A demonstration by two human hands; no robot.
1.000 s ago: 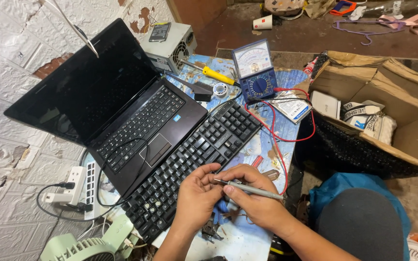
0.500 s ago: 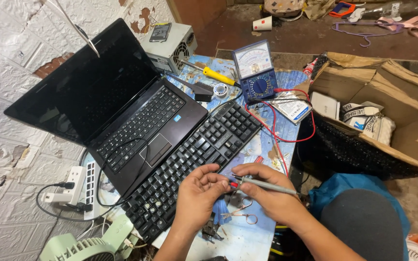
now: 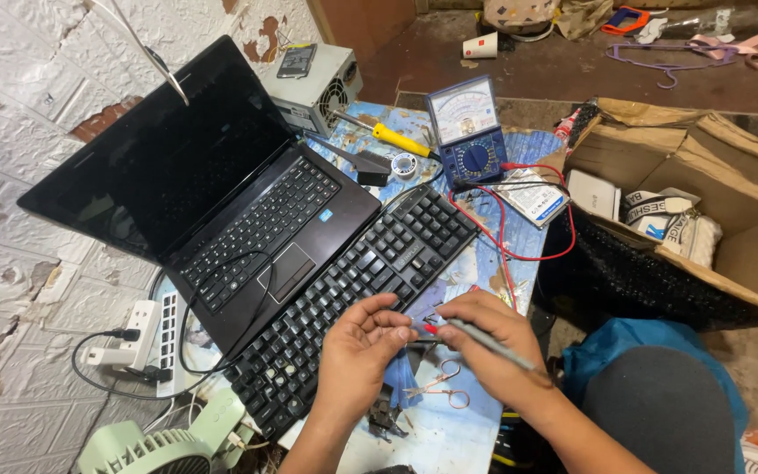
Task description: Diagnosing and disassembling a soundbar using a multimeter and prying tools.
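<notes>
Holding a grey pen-like tool (image 3: 484, 341), right hand (image 3: 491, 351) has fingers closed around its shaft, tip pointing to 9 o'clock toward left hand (image 3: 360, 351). Left hand fingers curled, thumb and fingertips pinched near a small red-tipped part (image 3: 429, 329) at the tool's tip; cannot tell if they actually grip it. Both hands hover over the near end of the black external keyboard (image 3: 353, 290), at 6 o'clock of the work table (image 3: 449, 430). Small scissors with copper-coloured handles (image 3: 443, 386) lie just below the hands on the table. Open black laptop (image 3: 212, 193) sits at 10 o'clock, screen dark, touching the keyboard's long edge, a black cable looped over its palm rest. Analog multimeter (image 3: 468, 127), blue body, stands tilted at 12 o'clock, its red leads (image 3: 519, 228) trailing down to 3 o'clock. Yellow-handled screwdriver (image 3: 401, 140) just left of the meter. Grey power supply box (image 3: 316, 83) at 11 o'clock. White power strip (image 3: 155, 329) at 8 o'clock, small green fan (image 3: 164, 443) at 7 o'clock. Cardboard box (image 3: 712, 175) with bits inside at 3 o'clock.
</notes>
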